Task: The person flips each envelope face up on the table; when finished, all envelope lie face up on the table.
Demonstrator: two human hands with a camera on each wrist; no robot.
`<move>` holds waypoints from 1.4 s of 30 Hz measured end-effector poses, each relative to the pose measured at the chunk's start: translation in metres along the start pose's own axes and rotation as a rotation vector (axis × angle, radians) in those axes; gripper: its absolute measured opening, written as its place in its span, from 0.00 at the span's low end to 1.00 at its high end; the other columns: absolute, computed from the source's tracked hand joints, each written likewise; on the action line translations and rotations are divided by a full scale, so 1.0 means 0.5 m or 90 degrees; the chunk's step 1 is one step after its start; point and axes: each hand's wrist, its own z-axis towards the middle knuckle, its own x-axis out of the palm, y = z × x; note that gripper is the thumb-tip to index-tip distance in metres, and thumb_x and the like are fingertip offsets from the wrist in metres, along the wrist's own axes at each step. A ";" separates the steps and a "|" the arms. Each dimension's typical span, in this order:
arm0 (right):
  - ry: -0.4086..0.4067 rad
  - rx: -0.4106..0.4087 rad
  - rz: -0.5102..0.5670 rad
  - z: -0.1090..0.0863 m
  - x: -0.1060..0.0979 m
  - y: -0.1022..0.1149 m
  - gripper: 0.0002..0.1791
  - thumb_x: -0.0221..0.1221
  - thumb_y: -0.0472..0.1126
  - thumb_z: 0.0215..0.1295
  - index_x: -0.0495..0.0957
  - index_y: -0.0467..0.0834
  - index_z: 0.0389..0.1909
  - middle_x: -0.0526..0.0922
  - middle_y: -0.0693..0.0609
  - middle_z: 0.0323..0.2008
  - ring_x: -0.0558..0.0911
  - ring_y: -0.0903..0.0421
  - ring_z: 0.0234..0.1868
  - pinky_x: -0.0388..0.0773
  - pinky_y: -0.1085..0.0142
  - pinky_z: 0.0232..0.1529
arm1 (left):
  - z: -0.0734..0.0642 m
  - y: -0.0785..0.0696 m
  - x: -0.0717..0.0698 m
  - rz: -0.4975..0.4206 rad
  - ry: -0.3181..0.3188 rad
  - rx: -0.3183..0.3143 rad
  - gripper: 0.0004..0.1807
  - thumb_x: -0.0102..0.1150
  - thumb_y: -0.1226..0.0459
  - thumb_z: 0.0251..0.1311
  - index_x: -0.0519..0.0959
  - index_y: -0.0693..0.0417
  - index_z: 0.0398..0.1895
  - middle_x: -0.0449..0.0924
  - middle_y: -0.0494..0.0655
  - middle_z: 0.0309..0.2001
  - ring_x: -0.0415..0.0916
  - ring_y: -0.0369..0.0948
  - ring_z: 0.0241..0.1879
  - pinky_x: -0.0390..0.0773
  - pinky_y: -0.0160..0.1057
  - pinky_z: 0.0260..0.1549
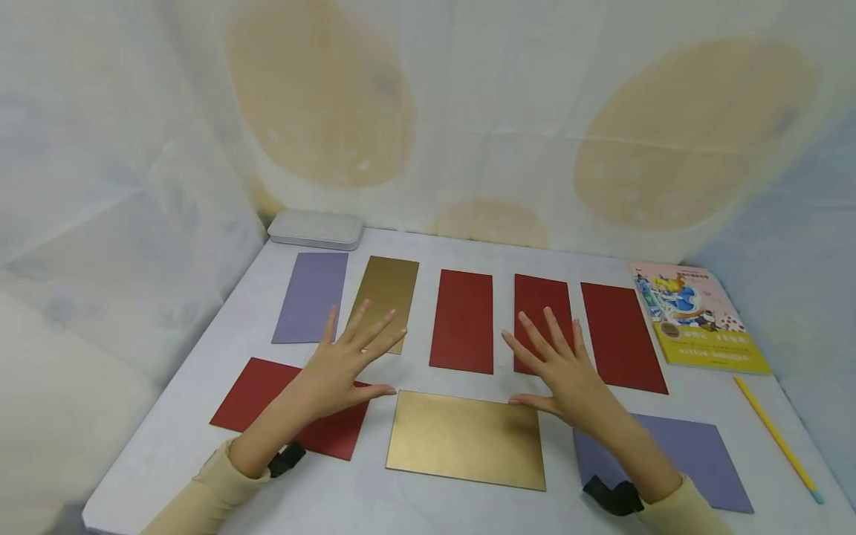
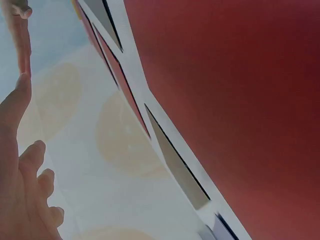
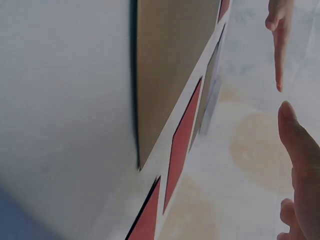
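From where I stand, both hands are released and hold nothing, fingers spread wide above the table [image 1: 180, 479]. The left hand [image 1: 334, 379] hovers between the near red card [image 1: 337, 427] and the far gold card [image 1: 384, 286]; the right hand [image 1: 568, 383] hangs beyond the near purple card [image 1: 692, 461]. The near gold card [image 1: 464, 440] lies between the two thumbs.

In the far row, left to right, come the far purple card [image 1: 313, 297], the far gold card and three red cards [image 1: 463, 322]. Eight cards show in all, each lying flat and apart from the rest, none lifted or stacked. I judge the laying-out complete as it stands: five far, three near. Whether anything is left to do, I can't tell.

A grey case [image 1: 316, 229] sits far left; a book [image 1: 698, 316] and a pencil [image 1: 779, 438] lie right.
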 end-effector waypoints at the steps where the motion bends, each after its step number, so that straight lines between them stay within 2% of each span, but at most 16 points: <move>1: 0.003 -0.005 0.002 0.006 0.000 0.004 0.50 0.51 0.75 0.57 0.48 0.57 0.77 0.41 0.46 0.77 0.34 0.38 0.74 0.26 0.35 0.65 | -0.008 0.003 -0.002 0.003 0.002 -0.009 0.47 0.52 0.32 0.56 0.54 0.38 0.76 0.41 0.43 0.77 0.28 0.54 0.74 0.29 0.67 0.63; 6: 0.012 -0.031 0.014 0.041 -0.002 0.029 0.55 0.63 0.69 0.52 0.48 0.56 0.77 0.38 0.48 0.77 0.34 0.37 0.74 0.26 0.35 0.65 | -0.048 0.014 -0.014 0.012 0.004 -0.050 0.47 0.52 0.32 0.56 0.55 0.38 0.76 0.44 0.45 0.77 0.27 0.53 0.75 0.27 0.66 0.64; 8: 0.012 -0.040 0.017 0.055 -0.003 0.039 0.56 0.65 0.68 0.50 0.48 0.56 0.77 0.38 0.48 0.77 0.33 0.38 0.74 0.26 0.35 0.65 | -0.065 0.019 -0.018 0.021 0.005 -0.067 0.46 0.50 0.32 0.57 0.55 0.38 0.76 0.44 0.44 0.77 0.29 0.54 0.75 0.28 0.66 0.64; 14: 0.022 -0.073 0.011 0.091 0.005 0.065 0.55 0.61 0.70 0.53 0.47 0.55 0.77 0.37 0.48 0.77 0.33 0.38 0.74 0.28 0.35 0.65 | -0.116 0.036 -0.033 0.024 -0.009 -0.119 0.46 0.49 0.30 0.56 0.56 0.37 0.75 0.44 0.42 0.77 0.37 0.57 0.74 0.30 0.67 0.64; 21: 0.028 -0.098 0.054 0.127 0.018 0.095 0.54 0.63 0.68 0.52 0.49 0.56 0.76 0.37 0.51 0.77 0.33 0.39 0.74 0.28 0.35 0.65 | -0.166 0.056 -0.054 0.024 -0.008 -0.165 0.48 0.55 0.32 0.54 0.53 0.35 0.76 0.46 0.42 0.76 0.32 0.54 0.75 0.28 0.66 0.64; 25: 0.025 -0.117 0.082 0.147 0.025 0.113 0.54 0.66 0.66 0.52 0.50 0.57 0.76 0.38 0.52 0.77 0.32 0.41 0.74 0.25 0.35 0.65 | -0.192 0.064 -0.066 0.028 -0.009 -0.181 0.48 0.56 0.33 0.53 0.54 0.36 0.76 0.46 0.43 0.76 0.33 0.55 0.74 0.27 0.65 0.64; 29: 0.026 -0.143 0.085 0.172 0.033 0.133 0.53 0.65 0.66 0.52 0.51 0.56 0.76 0.39 0.51 0.77 0.32 0.41 0.75 0.27 0.36 0.65 | -0.219 0.072 -0.076 0.030 -0.018 -0.194 0.48 0.59 0.34 0.52 0.56 0.36 0.75 0.47 0.43 0.76 0.36 0.55 0.74 0.28 0.65 0.65; 36: 0.043 -0.202 0.061 0.213 0.051 0.182 0.52 0.61 0.69 0.54 0.51 0.55 0.76 0.38 0.50 0.77 0.32 0.41 0.74 0.31 0.36 0.66 | -0.265 0.091 -0.088 0.036 -0.012 -0.209 0.49 0.62 0.36 0.50 0.57 0.37 0.75 0.48 0.43 0.76 0.38 0.55 0.74 0.28 0.64 0.65; 40: 0.056 -0.234 0.065 0.235 0.062 0.214 0.52 0.57 0.71 0.55 0.49 0.55 0.77 0.39 0.50 0.77 0.32 0.40 0.74 0.36 0.35 0.66 | -0.292 0.100 -0.096 0.042 -0.009 -0.212 0.50 0.64 0.37 0.49 0.58 0.38 0.74 0.50 0.44 0.75 0.37 0.53 0.74 0.29 0.64 0.65; 42: 0.070 -0.244 0.075 0.246 0.067 0.230 0.52 0.56 0.71 0.56 0.47 0.56 0.77 0.38 0.52 0.77 0.32 0.42 0.75 0.35 0.36 0.67 | -0.304 0.104 -0.101 0.047 -0.008 -0.209 0.50 0.64 0.37 0.48 0.58 0.39 0.75 0.51 0.45 0.75 0.37 0.52 0.75 0.29 0.64 0.65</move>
